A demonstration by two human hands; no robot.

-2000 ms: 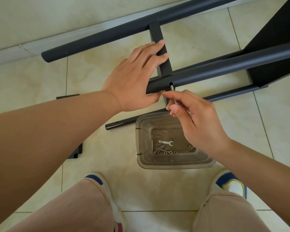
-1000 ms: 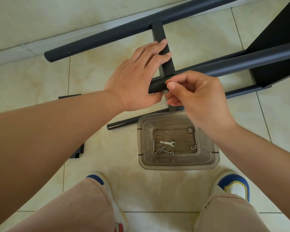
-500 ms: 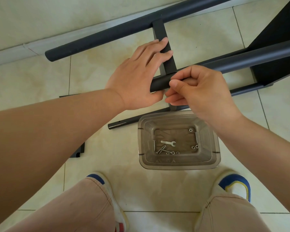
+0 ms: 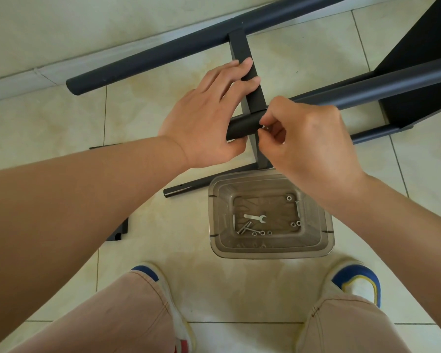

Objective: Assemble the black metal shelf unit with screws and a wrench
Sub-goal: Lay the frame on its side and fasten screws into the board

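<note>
**Screw going in by fingertip at the tube joint**

Left hand (image 4: 204, 115) is steadying the frame: its fingers lie across the flat crossbar (image 4: 247, 72) and its thumb tucks under the end of the near tube (image 4: 242, 127), a loose wrap rather than a clamp. Right hand (image 4: 306, 138) is at the joint, grip pressed together on a small bright screw (image 4: 264, 127) right at the side of the tube; only a glint of it shows between the fingertips. The far tube (image 4: 163, 53) runs along the wall, the dark shelf panel (image 4: 418, 72) sits off to the right, and a thin rod (image 4: 189, 188) lies on the floor.

Down between the shoes, the clear tub (image 4: 326, 225) holds the wrench (image 4: 255, 217), spare screws and nuts, untouched.

Handling call: steel tubing like this looks stiff and fairly light, but smooth and round, so it may roll; bracing at the joint, close to the hole, looks right. The screw is tiny and slick, easy to drop or cross-thread, so fingertip turns first, wrench to finish.
</note>
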